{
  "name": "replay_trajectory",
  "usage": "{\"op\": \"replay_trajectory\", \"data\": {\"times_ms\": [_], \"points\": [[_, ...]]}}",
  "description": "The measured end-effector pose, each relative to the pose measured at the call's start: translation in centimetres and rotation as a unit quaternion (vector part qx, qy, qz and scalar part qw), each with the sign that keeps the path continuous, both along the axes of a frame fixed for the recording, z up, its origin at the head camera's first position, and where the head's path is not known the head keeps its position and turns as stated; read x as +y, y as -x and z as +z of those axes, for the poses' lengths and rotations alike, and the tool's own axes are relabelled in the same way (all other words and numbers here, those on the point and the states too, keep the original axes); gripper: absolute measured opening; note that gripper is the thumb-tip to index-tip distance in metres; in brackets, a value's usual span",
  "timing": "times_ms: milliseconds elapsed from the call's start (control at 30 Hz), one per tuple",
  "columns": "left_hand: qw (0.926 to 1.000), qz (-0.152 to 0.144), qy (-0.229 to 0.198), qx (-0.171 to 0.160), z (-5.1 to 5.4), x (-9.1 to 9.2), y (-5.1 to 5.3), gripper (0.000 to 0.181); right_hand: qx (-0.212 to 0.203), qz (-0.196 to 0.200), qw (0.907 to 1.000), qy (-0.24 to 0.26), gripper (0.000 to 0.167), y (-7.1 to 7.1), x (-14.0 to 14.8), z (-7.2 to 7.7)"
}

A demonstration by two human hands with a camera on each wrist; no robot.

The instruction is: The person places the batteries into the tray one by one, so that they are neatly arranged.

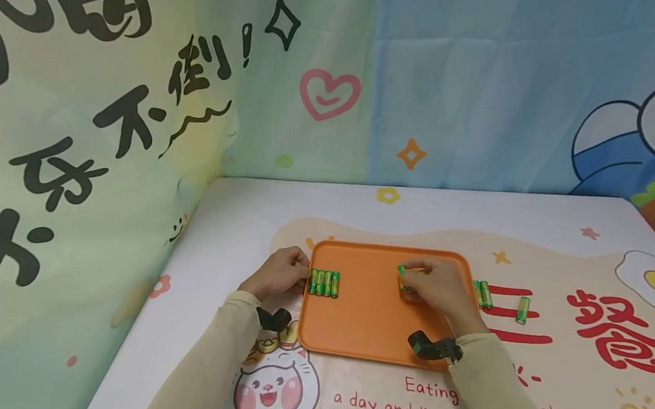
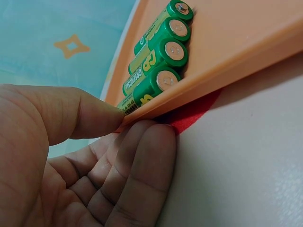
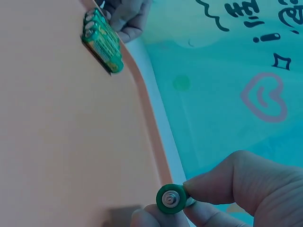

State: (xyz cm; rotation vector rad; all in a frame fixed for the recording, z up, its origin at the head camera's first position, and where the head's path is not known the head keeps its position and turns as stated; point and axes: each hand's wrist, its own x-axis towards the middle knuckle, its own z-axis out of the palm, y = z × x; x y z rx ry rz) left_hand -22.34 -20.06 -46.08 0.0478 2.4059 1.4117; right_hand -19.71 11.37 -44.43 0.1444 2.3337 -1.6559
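Between thumb and fingers my right hand [image 1: 434, 288] pinches a green battery [image 3: 171, 198] above the right half of the orange tray [image 1: 364, 324]; its nubbed end faces the right wrist camera. My left hand [image 1: 280, 272] grips the tray's left rim, thumb on top and fingers curled against the outside. Just inside that rim lies a row of several green batteries [image 2: 156, 54], side by side and touching. In the left wrist view, the farthest one shows a nubbed end and the nearer ones show flat ends.
Right of the tray, two green batteries [image 1: 482, 294] lie close together on the printed tablecloth [image 1: 561, 270]. Farther right is a single battery [image 1: 523, 310]. A printed curtain [image 1: 461, 80] hangs behind the table.
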Motion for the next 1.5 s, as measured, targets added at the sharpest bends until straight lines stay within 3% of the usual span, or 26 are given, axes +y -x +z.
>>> {"op": "replay_trajectory", "data": {"times_ms": [600,1500], "points": [[1.0000,-0.002,0.004,0.003,0.0,-0.1,-0.1,0.008,0.006,0.022,0.9993,0.031,0.034,0.2,-4.2,-0.9],[1.0000,-0.003,0.001,0.009,-0.1,-0.1,0.0,0.008,-0.008,0.031,0.9965,0.077,0.036,-0.1,-8.2,-0.7]]}}
